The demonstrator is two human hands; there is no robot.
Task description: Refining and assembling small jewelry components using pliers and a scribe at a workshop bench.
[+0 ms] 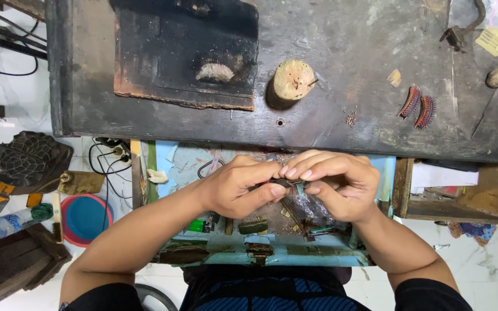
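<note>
Metal piece (pixel 293 184): a small dark, thin part, pinched between both of your hands over the open drawer, just near of the table edge; most of it is hidden by your fingers, so it may be a clasp or link, but you cannot tell for sure.
Left hand (pixel 238 187): your thumb and forefinger close tight on the piece's left end, steadying it so it cannot twist.
Right hand (pixel 335 184): your fingers curl over the top with the thumb underneath, closed on the right end, so the two grips oppose each other.
Drawer (pixel 203 160): pulled out under your hands, pale blue inside, littered with scraps and small tools; anything dropped lands there, not on the floor.
Table (pixel 341 52): dark, scorched wood on the far side, kept within reach.
Wooden stump (pixel 293 79): a short round peg standing upright, far of your hands, near the middle.
Charred block (pixel 185 52): flat, far left, with a pale curled bit on it.
Two ridged strips (pixel 419 108): curved, reddish, lying side by side at far right, well apart from your hands.
</note>
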